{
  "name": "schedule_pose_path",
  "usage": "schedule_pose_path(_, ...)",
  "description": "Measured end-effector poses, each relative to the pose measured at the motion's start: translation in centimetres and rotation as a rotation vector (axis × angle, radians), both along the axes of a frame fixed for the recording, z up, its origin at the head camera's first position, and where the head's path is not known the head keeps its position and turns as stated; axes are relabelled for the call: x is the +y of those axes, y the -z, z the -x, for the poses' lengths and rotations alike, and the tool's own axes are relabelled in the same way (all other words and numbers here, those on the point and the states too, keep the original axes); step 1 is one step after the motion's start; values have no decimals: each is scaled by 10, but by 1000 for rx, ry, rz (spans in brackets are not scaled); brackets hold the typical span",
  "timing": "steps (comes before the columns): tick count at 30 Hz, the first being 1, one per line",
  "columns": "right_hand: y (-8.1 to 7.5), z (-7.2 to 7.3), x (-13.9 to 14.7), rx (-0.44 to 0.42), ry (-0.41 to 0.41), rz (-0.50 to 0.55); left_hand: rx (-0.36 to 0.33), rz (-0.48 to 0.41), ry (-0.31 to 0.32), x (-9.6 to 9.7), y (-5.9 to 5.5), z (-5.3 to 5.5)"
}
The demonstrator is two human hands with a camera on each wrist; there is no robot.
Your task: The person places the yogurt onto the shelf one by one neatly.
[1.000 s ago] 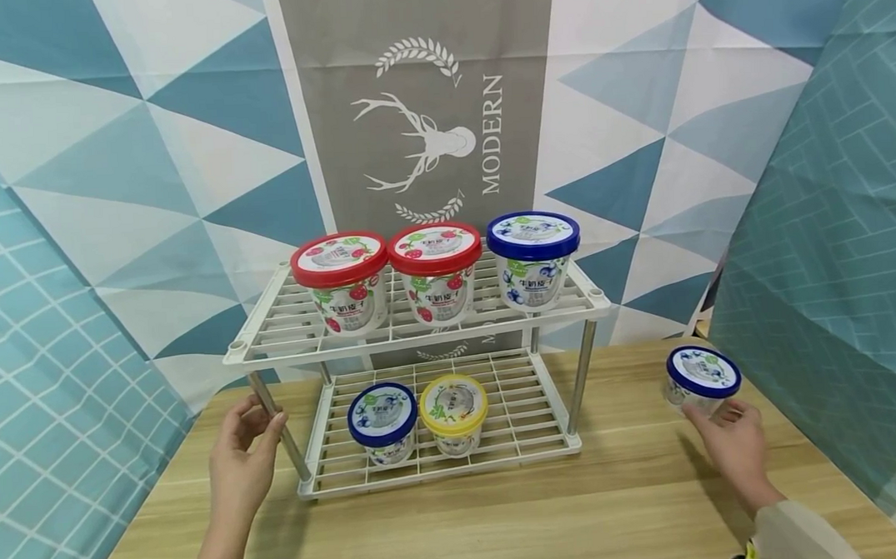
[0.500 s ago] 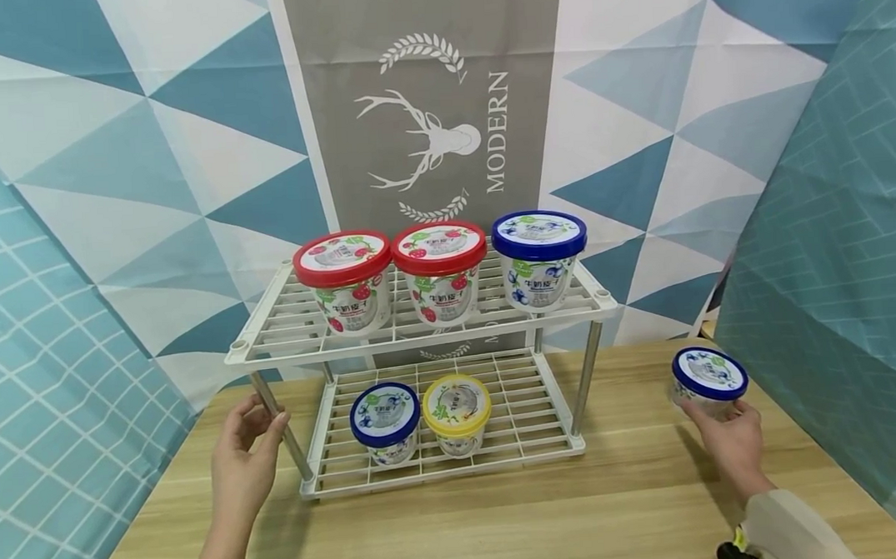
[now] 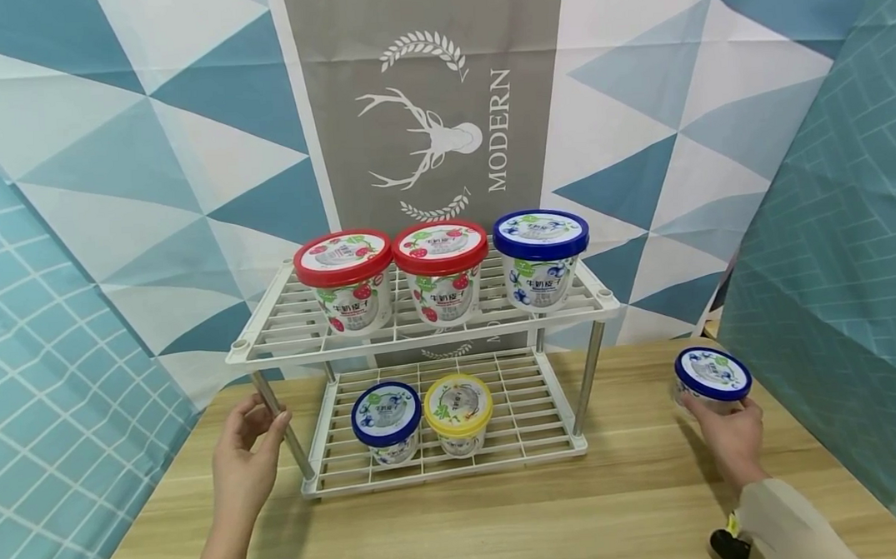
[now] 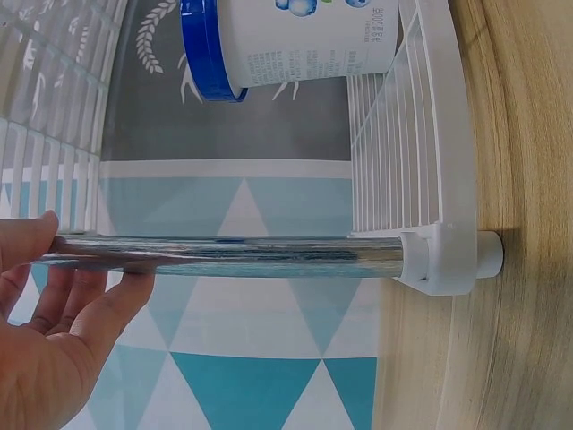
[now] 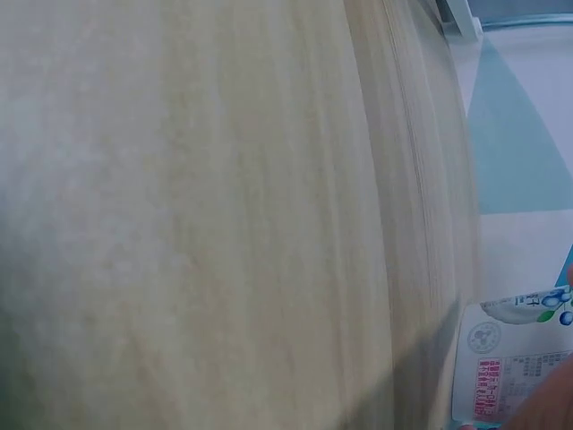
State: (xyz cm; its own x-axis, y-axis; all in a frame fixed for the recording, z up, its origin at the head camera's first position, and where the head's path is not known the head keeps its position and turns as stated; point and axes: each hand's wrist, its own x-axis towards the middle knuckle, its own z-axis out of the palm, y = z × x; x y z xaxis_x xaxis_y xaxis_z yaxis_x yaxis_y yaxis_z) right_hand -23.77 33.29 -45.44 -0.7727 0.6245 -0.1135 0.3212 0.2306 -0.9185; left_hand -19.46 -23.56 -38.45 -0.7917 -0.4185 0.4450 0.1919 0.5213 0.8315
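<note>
At the left end of a white two-tier rack (image 3: 421, 341), my left hand (image 3: 246, 463) pinches the metal post (image 4: 313, 257), thumb on one side and fingertips on the other. Far to the right, my right hand (image 3: 731, 442) grips a small blue-lidded yogurt tub (image 3: 713, 375) low on its side, close over the wooden table. Only a printed part of that tub's side and a bit of the hand show in the right wrist view. Blueberries decorate its lid.
The top tier holds two red-lidded tubs (image 3: 353, 304) and a large blue-lidded tub (image 3: 542, 284). Below stand a small blue-lidded tub (image 3: 386, 416) and a yellow-lidded tub (image 3: 458, 406). Patterned cloth (image 3: 619, 80) hangs behind the wooden table (image 3: 504, 527).
The head view has shifted slightly, and my right forearm sits a little further left. My right hand stays on the blue-lidded tub and my left hand on the post.
</note>
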Motion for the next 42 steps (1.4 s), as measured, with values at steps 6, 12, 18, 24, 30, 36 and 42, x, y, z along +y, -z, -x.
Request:
schedule_pose_path(6, 0, 3, 0, 20, 9, 14, -4, 2, 4, 0, -1, -1)
schedule_pose_path(12, 0, 7, -1, 5, 29, 41, -7, 4, -7, 0, -1, 0)
schedule_pose_path(18, 0, 10, -1, -7, 40, 49, -10, 5, -3, 0, -1, 0)
schedule_pose_path(24, -1, 13, 0, -23, 58, 28, -12, 11, -2, -1, 0, 0)
schedule_pose_path(30, -1, 14, 1, -23, 67, 5, -12, 6, 7, -2, 1, 1)
schedule_pose_path(36, 0, 18, -1, -11, 92, 17, -12, -7, 10, -2, 2, 1)
schedule_pose_path(42, 4, 19, 0, 3, 101, 18, 6, 15, 4, -2, 2, 2)
